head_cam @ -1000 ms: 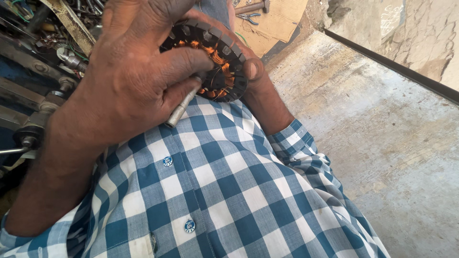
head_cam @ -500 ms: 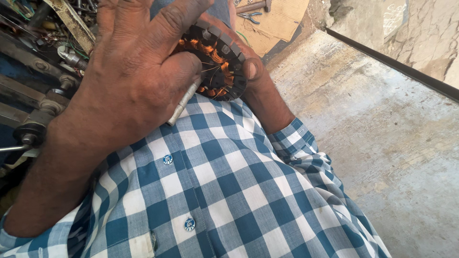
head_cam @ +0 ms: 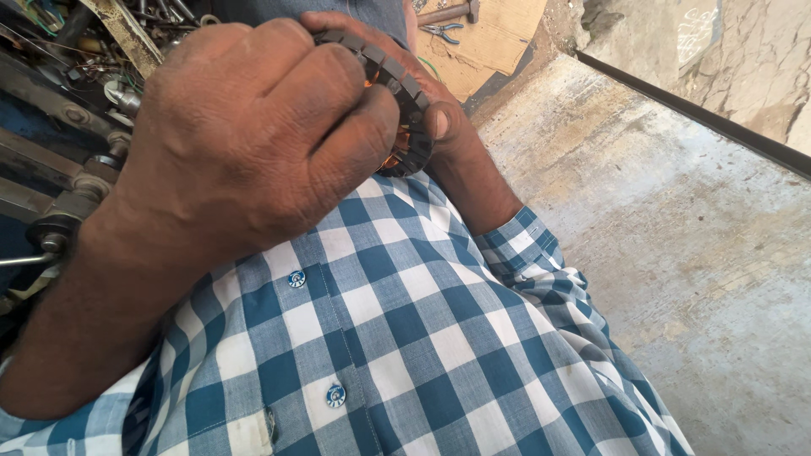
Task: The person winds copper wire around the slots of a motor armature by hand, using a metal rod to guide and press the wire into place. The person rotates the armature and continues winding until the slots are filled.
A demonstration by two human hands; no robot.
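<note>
A round dark stator point(head_cam: 411, 95) with copper windings is held up close against my blue checked shirt point(head_cam: 397, 338). My left hand point(head_cam: 253, 135) is curled into a fist over its front and hides most of it, fingertips pressing on the windings. My right hand point(head_cam: 463, 160) comes in from the right in a checked sleeve. It grips the stator from behind, with the thumb on the rim. Only the right part of the ring and a bit of orange winding show.
Metal rods, shafts and loose wires point(head_cam: 76, 110) crowd the upper left. Pliers point(head_cam: 443, 32) lie on a cardboard sheet point(head_cam: 498, 42) at the top. A concrete floor point(head_cam: 676, 253) spreads to the right, bounded by a dark metal strip point(head_cam: 693, 118) and a cracked wall.
My left hand has closed down over the stator and now covers most of the windings. The white stick seen between its fingers earlier is out of sight. The view is closer.
</note>
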